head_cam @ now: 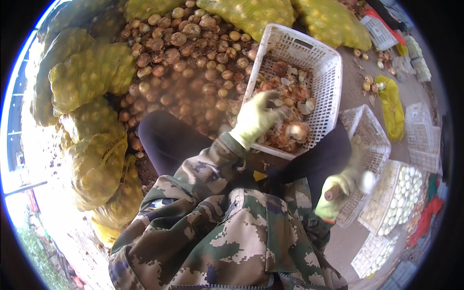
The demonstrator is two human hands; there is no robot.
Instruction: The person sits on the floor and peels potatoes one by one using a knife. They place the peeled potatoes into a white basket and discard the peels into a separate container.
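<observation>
My left hand (257,116), in a pale yellow-green knit glove, reaches over the near left side of a white plastic crate (335,83) with its fingers apart and nothing between them. Loose onion skins (304,105) and an onion (298,131) lie below it in the crate. At the lower right my right hand (335,195), gloved alike, is closed around a brown handle (332,193); what the handle belongs to is blurred. A white peeled onion (368,182), also blurred, is just right of this hand, above a second white crate (384,145).
A heap of unpeeled onions (188,72) lies beyond my knees. Yellow mesh sacks of onions (90,76) line the left side and the far edge. At right stand crates of peeled onions (402,195) and an empty yellow mesh sack (391,108).
</observation>
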